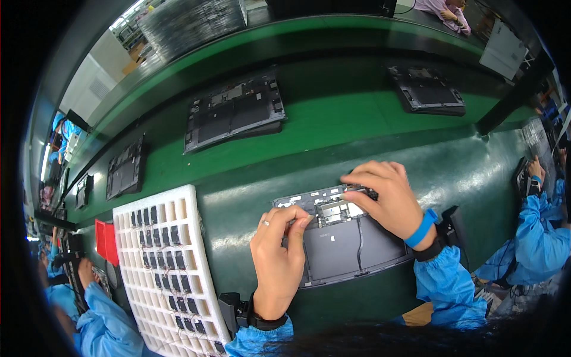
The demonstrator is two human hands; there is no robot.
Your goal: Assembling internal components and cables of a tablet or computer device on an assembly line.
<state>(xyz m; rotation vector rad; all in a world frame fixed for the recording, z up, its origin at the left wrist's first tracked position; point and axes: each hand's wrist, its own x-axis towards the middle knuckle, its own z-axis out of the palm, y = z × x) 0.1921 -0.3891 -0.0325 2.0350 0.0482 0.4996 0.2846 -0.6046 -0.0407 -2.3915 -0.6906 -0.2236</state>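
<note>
An opened laptop base [327, 253] lies on the green bench in front of me, with its dark battery pack nearest and its circuit board [336, 211] along the far side. My left hand [278, 253] is over the laptop's left part, thumb and forefinger pinched together at the board's left end. Whatever sits between those fingertips is too small to name. Over the far right part of the board, my right hand [385, 193] grips a small black part [370, 193] between thumb and fingers. Its palm hides the laptop's far right corner.
At left stands a white foam tray [205, 262] with several small black wired parts in its slots, beside a red bin [107, 241]. Beyond the bench, a green conveyor belt [333, 119] carries several opened laptop bases [235, 113]. Co-workers in blue sleeves [544, 232] sit on both sides.
</note>
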